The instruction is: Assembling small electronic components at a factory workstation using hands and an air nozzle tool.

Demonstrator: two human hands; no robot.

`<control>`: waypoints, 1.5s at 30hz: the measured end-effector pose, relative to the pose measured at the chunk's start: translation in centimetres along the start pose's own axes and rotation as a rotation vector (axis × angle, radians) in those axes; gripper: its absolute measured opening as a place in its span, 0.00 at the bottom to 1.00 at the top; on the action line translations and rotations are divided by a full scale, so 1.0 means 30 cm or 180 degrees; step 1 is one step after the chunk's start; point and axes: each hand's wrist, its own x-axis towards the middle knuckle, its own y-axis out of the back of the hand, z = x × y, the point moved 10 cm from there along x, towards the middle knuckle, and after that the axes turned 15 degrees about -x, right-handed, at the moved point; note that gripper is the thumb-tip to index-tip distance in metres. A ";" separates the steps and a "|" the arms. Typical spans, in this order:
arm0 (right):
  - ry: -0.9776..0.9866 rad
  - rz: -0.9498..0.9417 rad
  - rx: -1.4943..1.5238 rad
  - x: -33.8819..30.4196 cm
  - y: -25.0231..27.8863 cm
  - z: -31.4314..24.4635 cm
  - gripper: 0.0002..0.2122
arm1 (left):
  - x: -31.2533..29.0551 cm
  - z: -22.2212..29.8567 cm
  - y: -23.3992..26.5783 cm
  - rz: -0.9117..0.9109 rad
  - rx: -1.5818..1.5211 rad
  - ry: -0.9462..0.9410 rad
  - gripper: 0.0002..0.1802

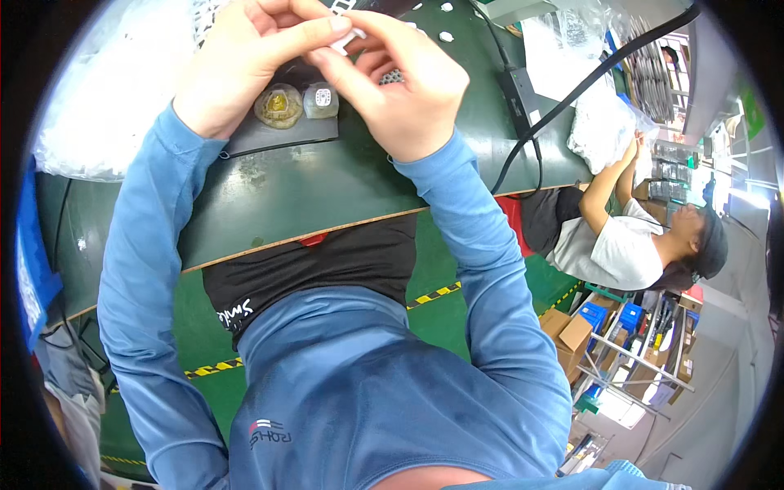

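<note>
A small white plastic part point(351, 39) sits between the fingertips of both hands, above the far side of the green table point(327, 188). My left hand point(237, 61) pinches it from the left with thumb and forefinger. From the other side my right hand point(416, 90) grips it with bent fingers, which partly cover it. Below the hands lie a round translucent piece with a yellow middle point(278, 105) and a small clear block with a white top point(321, 100). Both rest on a grey pad point(306, 132), and neither hand touches them.
A large clear plastic bag point(98, 98) covers the table's left side. Small white pieces point(446, 37) lie at the far edge. A black box with a cord point(518, 94) and a thick black cable point(604, 69) are at right, near a seated co-worker point(625, 245) handling a white bag point(600, 126).
</note>
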 end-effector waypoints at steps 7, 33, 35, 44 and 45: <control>0.0108 0.0171 0.0453 0.018 0.045 -0.031 0.12 | -0.024 0.019 -0.038 -0.0110 0.0221 -0.0143 0.08; 0.0446 -0.0194 0.0785 0.022 0.059 -0.009 0.13 | -0.054 0.028 -0.104 -0.0404 0.0926 0.0535 0.11; 0.0369 -0.0329 0.0762 0.015 0.054 0.004 0.15 | -0.039 0.029 -0.091 -0.0336 0.0941 0.0312 0.10; 0.0102 -0.1695 0.0368 -0.065 -0.118 0.058 0.16 | 0.017 0.118 0.021 0.0255 0.1148 -0.0752 0.11; 0.0127 -0.1663 0.0257 -0.065 -0.116 0.060 0.17 | 0.014 0.115 0.017 0.0258 0.1142 -0.0748 0.11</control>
